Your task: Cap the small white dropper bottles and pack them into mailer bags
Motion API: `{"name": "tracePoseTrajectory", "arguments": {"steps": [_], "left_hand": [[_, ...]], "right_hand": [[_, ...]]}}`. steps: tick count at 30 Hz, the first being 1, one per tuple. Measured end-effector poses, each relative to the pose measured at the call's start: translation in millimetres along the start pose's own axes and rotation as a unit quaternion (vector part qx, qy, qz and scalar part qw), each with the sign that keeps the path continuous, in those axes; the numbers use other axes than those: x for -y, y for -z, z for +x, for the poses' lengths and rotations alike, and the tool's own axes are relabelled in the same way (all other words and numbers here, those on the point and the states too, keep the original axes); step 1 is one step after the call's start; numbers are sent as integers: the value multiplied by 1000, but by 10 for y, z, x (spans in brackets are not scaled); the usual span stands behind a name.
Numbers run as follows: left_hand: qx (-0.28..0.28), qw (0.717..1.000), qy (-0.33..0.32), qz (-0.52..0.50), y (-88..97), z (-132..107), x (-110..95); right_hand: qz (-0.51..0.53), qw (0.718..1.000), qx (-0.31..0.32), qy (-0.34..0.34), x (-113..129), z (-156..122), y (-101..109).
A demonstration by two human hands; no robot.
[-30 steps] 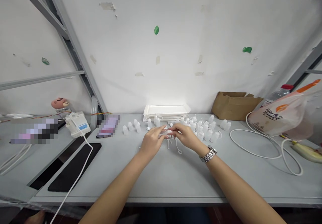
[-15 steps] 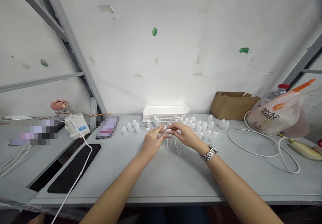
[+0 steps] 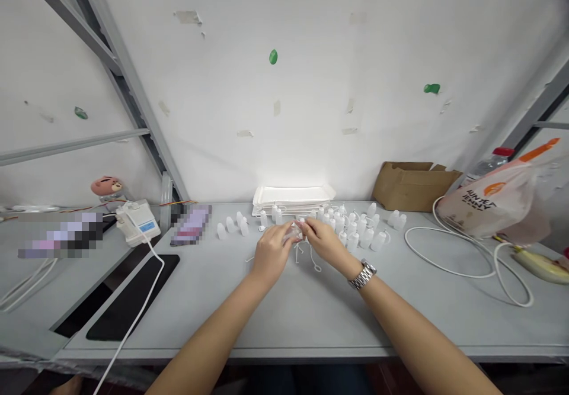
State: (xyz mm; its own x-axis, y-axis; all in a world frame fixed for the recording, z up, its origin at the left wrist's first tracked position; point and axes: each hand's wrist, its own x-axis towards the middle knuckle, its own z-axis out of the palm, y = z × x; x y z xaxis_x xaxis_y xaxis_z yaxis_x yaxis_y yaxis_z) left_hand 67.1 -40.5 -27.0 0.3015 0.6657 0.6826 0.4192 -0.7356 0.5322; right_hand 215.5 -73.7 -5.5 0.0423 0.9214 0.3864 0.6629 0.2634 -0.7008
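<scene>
While left hand (image 3: 269, 254) and right hand (image 3: 324, 243) meet above worktop (image 3: 320, 318), fingers (image 3: 311, 225) of both pinch small clear plastic piece (image 3: 295, 231), near white plastic bottles (image 3: 355, 229), thin white tubes (image 3: 297, 254) below.

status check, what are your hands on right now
Left hand, right hand both on small white plastic piece. White plastic loops below. Translucent plastic bottles just beyond.

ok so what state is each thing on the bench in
left hand, pinching a small translucent plastic piece
right hand, pinching the same piece
metal-link wristwatch, fastened on right wrist
translucent plastic bottles, standing upright
white trays, stacked
cardboard box, flaps open
plastic bottle, red cap on, partly behind bag
printed plastic bag, bulging
white cable, lying in loose loops
</scene>
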Motion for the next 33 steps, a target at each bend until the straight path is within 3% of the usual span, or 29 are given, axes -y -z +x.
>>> {"name": "tracePoseTrajectory", "arguments": {"steps": [3,7,11,15,20,24,27,30,33], "left_hand": [[5,985,133,-113,21,52,-30],[4,909,286,-303,64,133,-48],[-2,847,339,-410,108,168,-77],[-14,829,358,-429,125,170,-87],[-5,841,351,-412,127,165,-96],[9,841,347,-416,117,161,-93],[25,848,344,-403,84,149,-71],[3,908,297,-295,49,118,-53],[-21,971,193,-138,45,74,-51]], "right_hand": [[69,996,-51,-19,-14,34,97],[240,961,-123,-63,-23,76,142],[381,908,-125,-120,-3,82,112],[441,870,-141,-169,26,68,108],[463,866,-84,-170,38,48,65],[459,874,-86,-136,20,34,8],[474,864,-94,-141,13,37,2],[487,857,-96,-135,16,46,20],[475,868,-88,-113,16,53,43]]}}
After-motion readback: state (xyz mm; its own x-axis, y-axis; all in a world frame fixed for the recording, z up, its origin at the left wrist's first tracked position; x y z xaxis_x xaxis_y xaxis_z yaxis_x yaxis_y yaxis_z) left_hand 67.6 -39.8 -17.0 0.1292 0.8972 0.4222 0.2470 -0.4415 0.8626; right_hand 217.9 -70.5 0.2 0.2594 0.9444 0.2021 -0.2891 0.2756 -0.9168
